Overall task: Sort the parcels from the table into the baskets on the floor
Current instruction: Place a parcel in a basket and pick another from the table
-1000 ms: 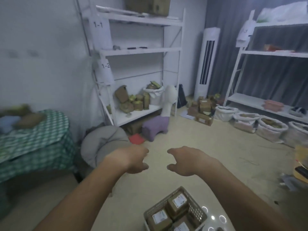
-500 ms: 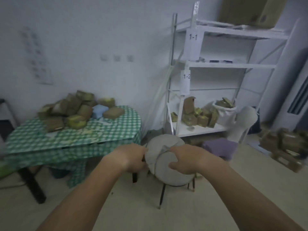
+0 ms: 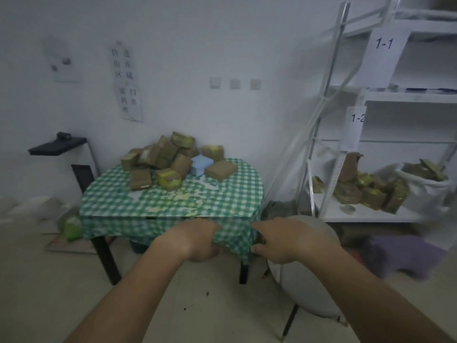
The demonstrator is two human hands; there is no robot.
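A pile of brown parcels [image 3: 160, 154] sits at the back of a table with a green checked cloth [image 3: 173, 201], straight ahead. Among them are a light blue parcel [image 3: 201, 164], a flat brown parcel [image 3: 220, 170] and a yellow-taped one [image 3: 169, 178]. My left hand [image 3: 195, 240] and my right hand [image 3: 284, 240] are held out in front of the table's near edge, apart from it, fingers loosely curled and holding nothing. No basket is in view.
A grey round stool [image 3: 309, 273] stands just right of the table, under my right arm. A white shelf rack [image 3: 371, 216] with more parcels [image 3: 366, 191] fills the right side. A black stand [image 3: 58, 144] and a green bag [image 3: 71, 226] are at the left.
The view has swung left, away from the basket of parcels on the floor, and the table now lies straight ahead and nearer. Both hands stay held out and hold nothing.
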